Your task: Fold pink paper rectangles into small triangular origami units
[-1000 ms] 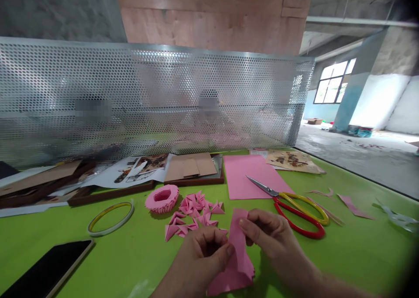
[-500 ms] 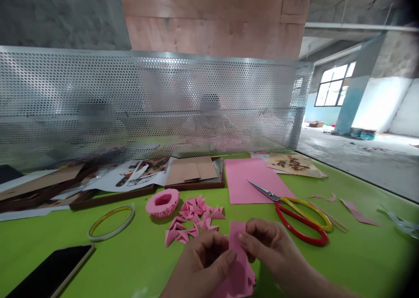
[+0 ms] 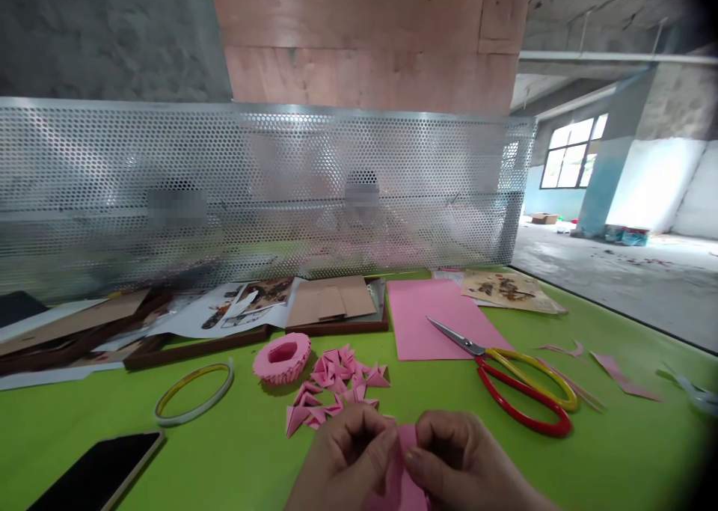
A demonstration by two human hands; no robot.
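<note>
Seen from the head camera, two bare hands work over a green table (image 3: 235,470), the left hand (image 3: 351,459) and the right hand (image 3: 463,462) each with thumb and fingers pinched on one pink paper strip (image 3: 404,482). The strip lies directly between them, the left grip grasping its left side and the right grip its right, its lower end running out of view. Just beyond the left hand sits a cluster of folded pink pieces (image 3: 339,370), overlapping too closely to count. Near it stand one pleated pink ring (image 3: 282,374) and, farther left, one roll of tape (image 3: 194,414) and one phone (image 3: 98,470). Beyond the right hand, one pair of scissors (image 3: 478,352), blades resting on one pink sheet (image 3: 413,331), lies near one broad pink scrap (image 3: 622,377).
</note>
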